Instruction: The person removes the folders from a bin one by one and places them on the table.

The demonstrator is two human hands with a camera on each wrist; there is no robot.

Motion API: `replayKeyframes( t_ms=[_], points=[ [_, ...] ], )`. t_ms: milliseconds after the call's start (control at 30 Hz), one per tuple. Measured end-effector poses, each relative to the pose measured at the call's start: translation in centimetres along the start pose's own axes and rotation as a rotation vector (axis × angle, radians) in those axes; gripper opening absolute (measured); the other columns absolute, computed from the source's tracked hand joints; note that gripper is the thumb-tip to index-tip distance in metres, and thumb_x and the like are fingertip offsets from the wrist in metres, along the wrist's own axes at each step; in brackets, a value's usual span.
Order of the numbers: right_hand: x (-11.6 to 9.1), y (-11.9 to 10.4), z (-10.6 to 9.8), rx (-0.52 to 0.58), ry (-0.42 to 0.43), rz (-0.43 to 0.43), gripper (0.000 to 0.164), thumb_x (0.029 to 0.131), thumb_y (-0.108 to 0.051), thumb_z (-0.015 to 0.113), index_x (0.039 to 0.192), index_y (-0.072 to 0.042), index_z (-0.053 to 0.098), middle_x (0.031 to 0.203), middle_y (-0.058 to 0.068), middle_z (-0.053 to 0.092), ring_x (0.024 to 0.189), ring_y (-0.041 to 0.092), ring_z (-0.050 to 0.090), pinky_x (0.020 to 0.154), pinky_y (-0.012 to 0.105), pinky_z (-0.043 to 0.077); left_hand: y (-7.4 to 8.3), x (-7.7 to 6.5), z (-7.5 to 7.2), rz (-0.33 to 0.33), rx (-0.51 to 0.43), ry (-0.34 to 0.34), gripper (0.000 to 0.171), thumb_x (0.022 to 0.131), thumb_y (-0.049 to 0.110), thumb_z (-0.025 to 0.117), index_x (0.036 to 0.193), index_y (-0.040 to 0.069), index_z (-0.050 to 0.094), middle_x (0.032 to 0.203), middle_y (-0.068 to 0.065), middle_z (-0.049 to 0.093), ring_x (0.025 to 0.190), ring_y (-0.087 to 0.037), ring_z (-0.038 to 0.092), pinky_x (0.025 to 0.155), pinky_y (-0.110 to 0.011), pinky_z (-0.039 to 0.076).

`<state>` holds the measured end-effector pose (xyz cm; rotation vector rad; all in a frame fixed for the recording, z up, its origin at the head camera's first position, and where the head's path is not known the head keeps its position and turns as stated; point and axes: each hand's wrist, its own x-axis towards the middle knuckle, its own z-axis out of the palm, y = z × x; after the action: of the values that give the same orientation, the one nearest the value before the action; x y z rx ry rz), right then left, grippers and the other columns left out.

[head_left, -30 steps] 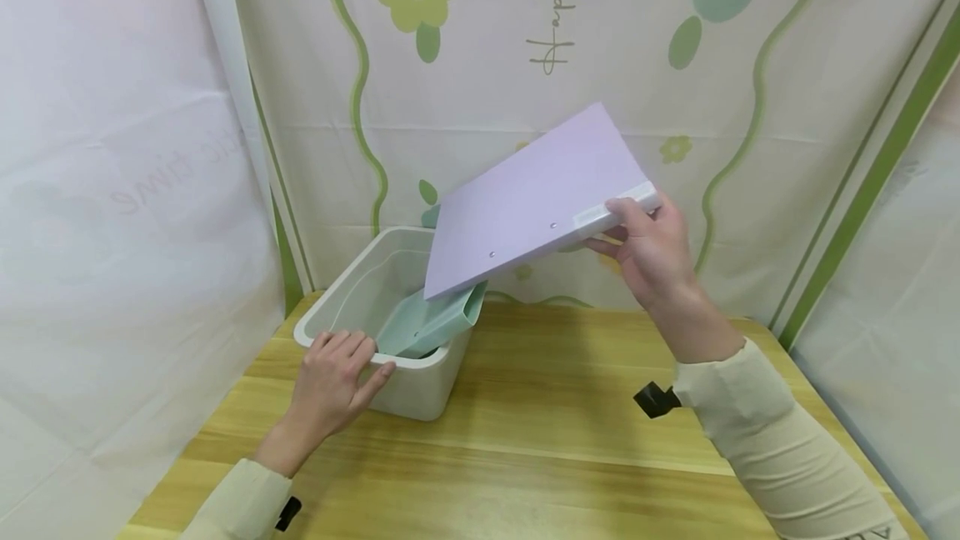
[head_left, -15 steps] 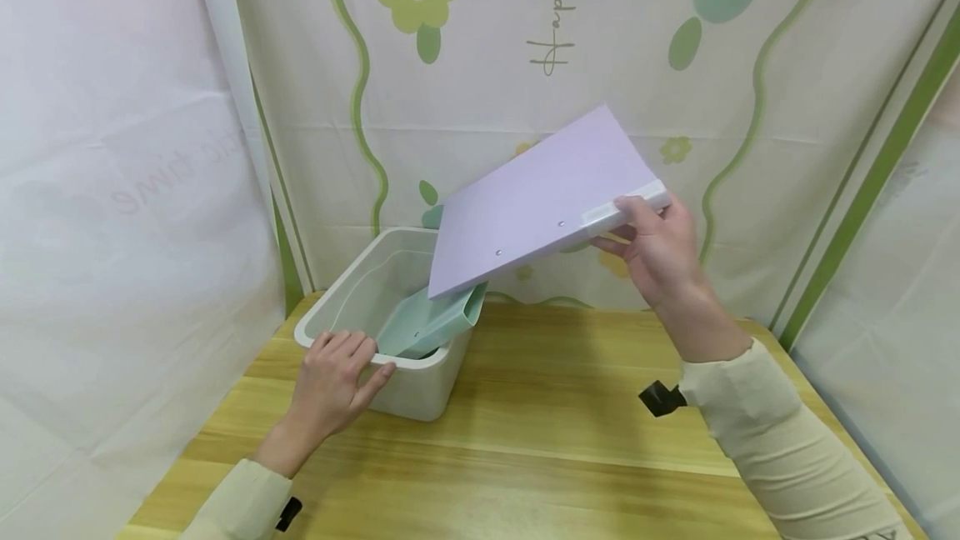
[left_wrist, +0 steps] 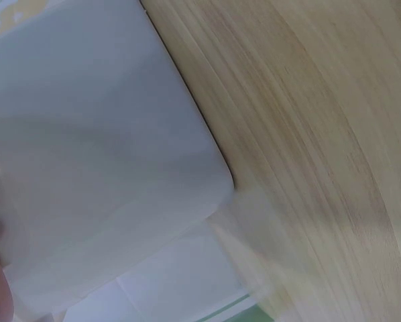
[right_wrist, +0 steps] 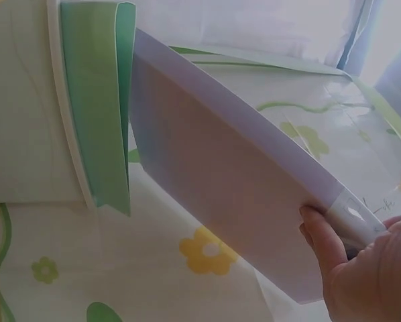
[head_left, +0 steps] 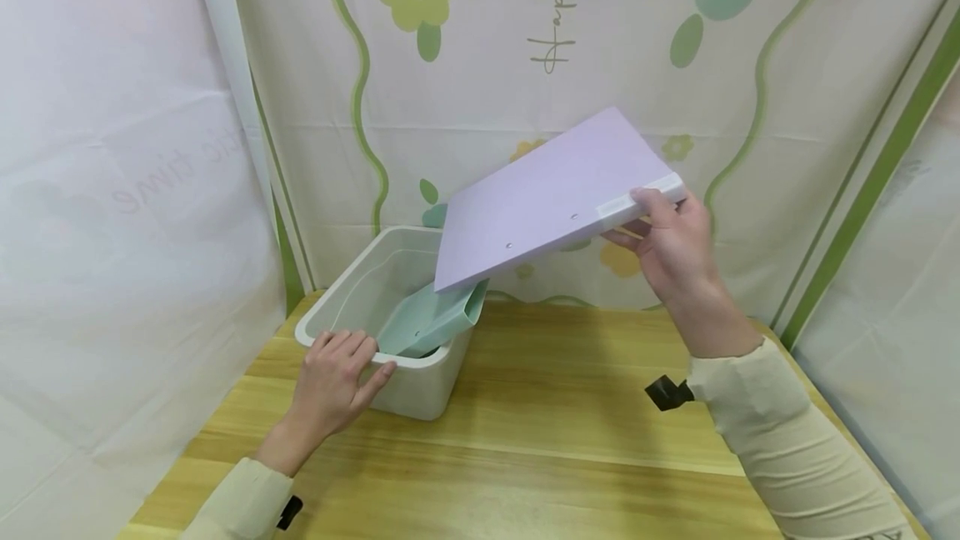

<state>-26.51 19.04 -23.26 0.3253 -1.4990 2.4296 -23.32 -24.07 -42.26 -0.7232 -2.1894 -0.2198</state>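
Observation:
My right hand grips a lilac ring binder by its spine end, thumb on the clear label pocket and fingers beneath. The binder slants down to the left, its low corner over a mint green binder. That green binder leans inside a white plastic bin, one end sticking up past the right rim. In the right wrist view the lilac binder runs from the hand to the green binder; whether they touch I cannot tell. My left hand holds the bin's near rim, fingers curled over it.
The bin stands at the back left of a wooden table. Behind the table hangs a white curtain printed with flowers. More pale cloth closes off the left side, and cloth hangs at the right too.
The lilac binder has shifted slightly to the right with my right hand, its low corner sliding the same way above the green binder. My left hand keeps its place on the rim.

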Motion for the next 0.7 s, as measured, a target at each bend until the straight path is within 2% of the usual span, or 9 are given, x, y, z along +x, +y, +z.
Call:
replayKeyframes(
  t_ms=[367,700],
  points=[
    [0.2,-0.4,-0.4,0.045,0.006,-0.001,0.048,0.101,-0.005,0.060,0.147,-0.004,0.046,0.126,0.016,0.062,0.096,0.028,0.075,0.075,0.044,0.060,0.0,0.1,0.0,-0.002,0.003,0.006,0.055,0.105,0.061,0.033,0.082,0.013,0.049,0.080,0.000,0.053,0.074,-0.024,0.054,0.074,-0.041,0.039],
    [0.4,-0.6,-1.1,0.055,0.023,0.016,0.052,0.101,-0.008,0.063,0.149,-0.006,0.045,0.138,0.019,0.054,0.103,0.029,0.073,0.077,0.044,0.060,0.0,0.0,0.1,0.004,0.004,0.016,0.056,0.105,0.061,0.033,0.081,0.013,0.048,0.079,0.000,0.052,0.073,-0.024,0.054,0.073,-0.041,0.038]
  ],
)
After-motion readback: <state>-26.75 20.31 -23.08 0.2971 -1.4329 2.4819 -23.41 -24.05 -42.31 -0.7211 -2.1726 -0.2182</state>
